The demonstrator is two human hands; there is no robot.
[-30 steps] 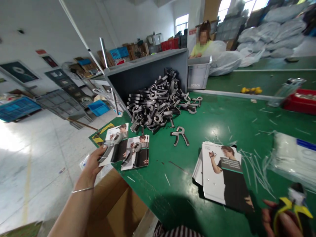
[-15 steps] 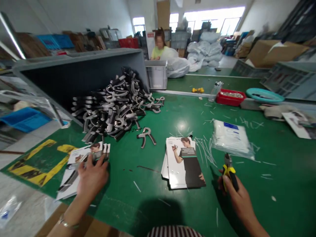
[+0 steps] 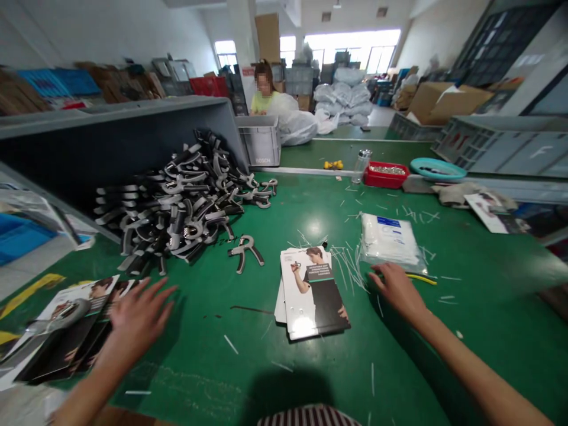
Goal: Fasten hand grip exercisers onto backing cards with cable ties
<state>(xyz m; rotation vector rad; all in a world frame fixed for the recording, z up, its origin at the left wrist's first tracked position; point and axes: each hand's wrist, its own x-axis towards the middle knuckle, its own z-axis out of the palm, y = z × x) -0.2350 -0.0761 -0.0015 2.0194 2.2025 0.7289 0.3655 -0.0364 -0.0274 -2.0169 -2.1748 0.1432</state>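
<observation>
My left hand (image 3: 139,313) is open with fingers spread, just right of a fanned stack of printed cards (image 3: 84,331) at the table's left edge. A grey and black hand grip (image 3: 73,313) lies on those cards. My right hand (image 3: 397,290) has its fingers stretched forward over the green table. Beside it a yellow handle of the cutting pliers (image 3: 423,278) shows; the rest is hidden behind the hand. Between my hands lies a pile of printed cards (image 3: 313,302). A single hand grip (image 3: 245,251) rests to the left of that pile.
A grey bin (image 3: 119,112) on its side spills a heap of hand grips (image 3: 186,201). White zip ties (image 3: 348,266) lie loose near a bag of zip ties (image 3: 390,239). Farther back stand a red tray (image 3: 386,176) and a turquoise dish (image 3: 437,168). A person (image 3: 265,92) is across the table.
My left hand has come off the cards on the left. My right hand has moved forward and let go of the pliers, which now lie beside it. The whole view has shifted right.
</observation>
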